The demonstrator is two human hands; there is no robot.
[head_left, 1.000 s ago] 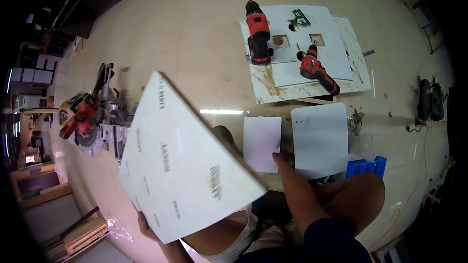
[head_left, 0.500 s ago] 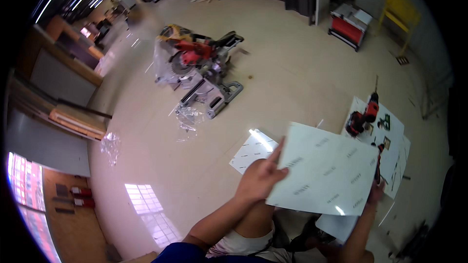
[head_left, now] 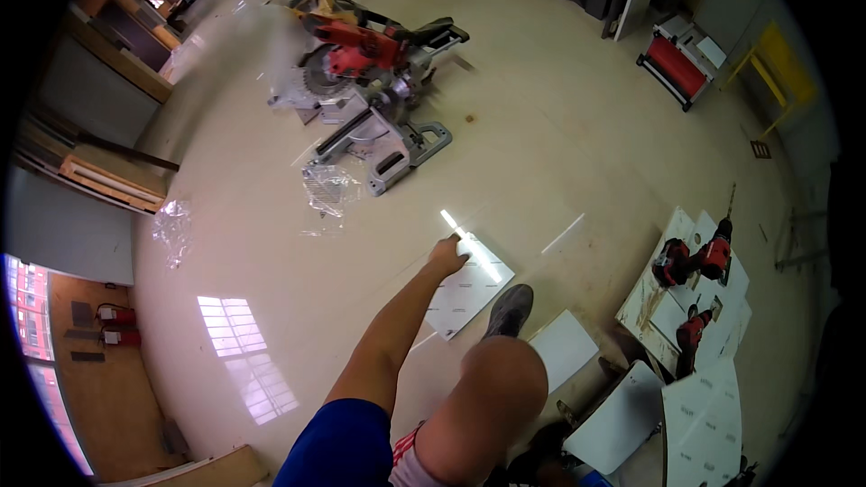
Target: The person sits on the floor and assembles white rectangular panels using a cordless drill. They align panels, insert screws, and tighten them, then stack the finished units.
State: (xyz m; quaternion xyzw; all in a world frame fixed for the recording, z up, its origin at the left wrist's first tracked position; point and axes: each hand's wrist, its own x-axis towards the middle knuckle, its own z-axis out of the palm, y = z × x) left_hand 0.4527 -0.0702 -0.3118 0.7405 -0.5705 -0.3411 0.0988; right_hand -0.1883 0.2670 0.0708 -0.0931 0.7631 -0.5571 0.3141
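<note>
My left arm stretches forward to the floor, where my left hand (head_left: 447,256) is closed on the far left edge of a white panel (head_left: 465,299) with small grey printed marks. The panel lies flat, just beyond my shoe, with a strip of reflected light across it. My right hand is out of sight. At the lower right stands another white marked panel (head_left: 704,419), next to a plain white board (head_left: 618,419). A further white board (head_left: 566,350) lies on the floor by my knee.
Red and black cordless drills (head_left: 715,260) rest on stacked white boards (head_left: 651,284) at the right. A red mitre saw (head_left: 361,59) stands on the floor ahead, with crumpled clear plastic (head_left: 329,191) near it. A red and grey machine (head_left: 678,63) is farther back.
The marked panel that both hands held up is now at the lower right, out of my left hand. My left hand has reached forward to the floor panel; my right hand has left view.
</note>
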